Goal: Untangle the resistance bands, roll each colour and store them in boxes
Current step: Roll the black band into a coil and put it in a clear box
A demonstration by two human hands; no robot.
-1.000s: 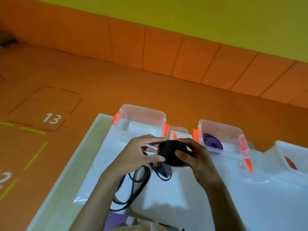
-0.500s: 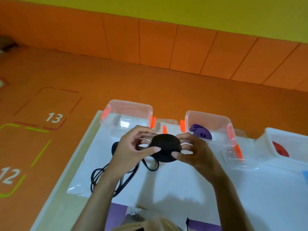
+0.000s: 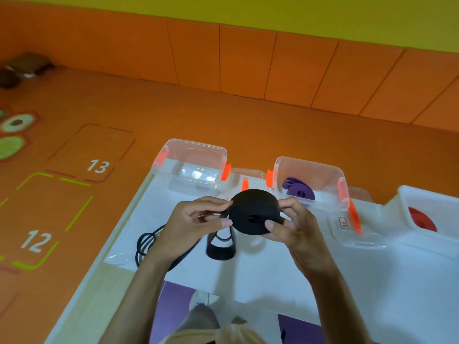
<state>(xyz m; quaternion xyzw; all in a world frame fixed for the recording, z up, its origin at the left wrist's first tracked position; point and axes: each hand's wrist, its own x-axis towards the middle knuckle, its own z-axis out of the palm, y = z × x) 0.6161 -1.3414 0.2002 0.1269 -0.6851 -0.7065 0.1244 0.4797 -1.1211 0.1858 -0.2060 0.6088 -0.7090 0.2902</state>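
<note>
A thick roll of black resistance band [image 3: 253, 211] is held above the white table between both hands. My left hand [image 3: 191, 224] pinches its left edge, where the loose band feeds in. My right hand [image 3: 290, 224] grips the roll's right side, thumb on its face. The unrolled tail of the black band [image 3: 221, 247] hangs below in a loop and trails left in coils [image 3: 149, 242] on the table. A rolled purple band [image 3: 298, 191] lies in the middle clear box [image 3: 310, 167]. A red roll [image 3: 422, 219] sits in the white box [image 3: 422, 194] at right.
An empty clear box [image 3: 193, 155] with orange latches stands at the table's far left corner. Clear lids [image 3: 347, 227] lie between the boxes. The white table [image 3: 323, 281] ends at a pale wooden edge on the left, with orange floor beyond.
The roll has been raised and tilted so its flat face shows, and it looks larger. More of the band's tail now lies spread out to the left on the table.
</note>
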